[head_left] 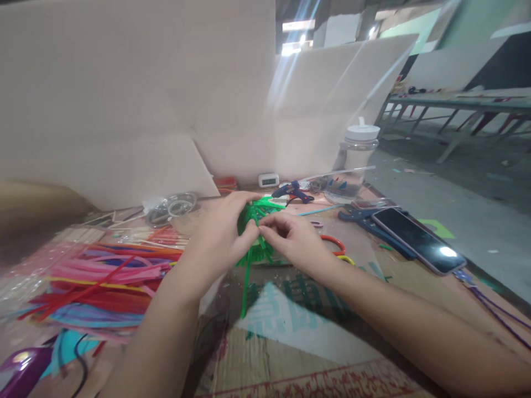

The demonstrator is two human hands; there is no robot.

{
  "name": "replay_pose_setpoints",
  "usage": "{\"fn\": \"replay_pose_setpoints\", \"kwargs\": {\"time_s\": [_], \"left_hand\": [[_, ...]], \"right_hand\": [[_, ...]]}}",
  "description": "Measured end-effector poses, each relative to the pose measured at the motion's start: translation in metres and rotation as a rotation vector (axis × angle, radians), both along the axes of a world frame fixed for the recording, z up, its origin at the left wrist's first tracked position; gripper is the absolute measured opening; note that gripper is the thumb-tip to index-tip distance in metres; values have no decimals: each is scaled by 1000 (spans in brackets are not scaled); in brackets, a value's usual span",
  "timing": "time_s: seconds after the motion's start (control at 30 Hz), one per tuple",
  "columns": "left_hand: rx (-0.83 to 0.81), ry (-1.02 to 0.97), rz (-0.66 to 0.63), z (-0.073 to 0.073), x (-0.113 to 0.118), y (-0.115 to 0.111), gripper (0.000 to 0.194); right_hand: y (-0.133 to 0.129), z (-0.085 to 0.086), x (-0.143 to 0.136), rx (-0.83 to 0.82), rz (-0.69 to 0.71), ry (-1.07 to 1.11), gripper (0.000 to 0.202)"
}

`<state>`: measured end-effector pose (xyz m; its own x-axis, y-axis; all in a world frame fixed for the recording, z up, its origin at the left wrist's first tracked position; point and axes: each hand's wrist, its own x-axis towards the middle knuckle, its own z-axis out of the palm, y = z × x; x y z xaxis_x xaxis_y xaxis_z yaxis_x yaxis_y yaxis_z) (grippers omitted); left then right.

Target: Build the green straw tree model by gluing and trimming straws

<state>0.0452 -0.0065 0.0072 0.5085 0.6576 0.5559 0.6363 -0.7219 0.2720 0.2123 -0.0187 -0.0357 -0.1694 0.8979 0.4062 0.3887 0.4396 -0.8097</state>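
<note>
A bundle of green pipe cleaners point(259, 211) is between my two hands, at the middle of the view. My left hand point(230, 229) closes on its left side, with the thumb pressed against the green strands. On the other side my right hand point(290, 237) pinches with thumb and index finger at the front of the bundle, next to my left thumb. One long green stem point(246, 287) hangs down below the hands. What exactly lies between the right fingertips is too small to make out, and part of the bundle is hidden behind the fingers.
Many coloured pipe cleaners point(103, 276) lie on the left. Behind my hands are a blue glue gun point(290, 190) and a small white digital clock point(269, 180). Orange-handled scissors point(335, 243), a phone point(418, 240) and a water bottle point(359, 149) stand or lie to the right.
</note>
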Motion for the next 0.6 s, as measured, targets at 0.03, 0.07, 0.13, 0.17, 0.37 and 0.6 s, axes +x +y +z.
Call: {"fn": "replay_pose_setpoints", "kwargs": {"time_s": [0.03, 0.07, 0.13, 0.17, 0.37, 0.6], "left_hand": [[1, -3, 1, 0, 0, 0, 36], [2, -3, 2, -1, 0, 0, 36], [3, -3, 8, -1, 0, 0, 36], [1, -4, 11, -1, 0, 0, 37], [-56, 2, -48, 3, -8, -1, 44], [-52, 13, -52, 2, -10, 1, 41]], "right_hand": [[0, 0, 0, 1, 0, 0, 12], [0, 0, 0, 2, 0, -2, 12], [1, 0, 0, 6, -1, -2, 12], [1, 0, 0, 8, -2, -2, 12], [0, -1, 1, 17, -4, -10, 14], [-1, -1, 1, 15, -11, -17, 16]]}}
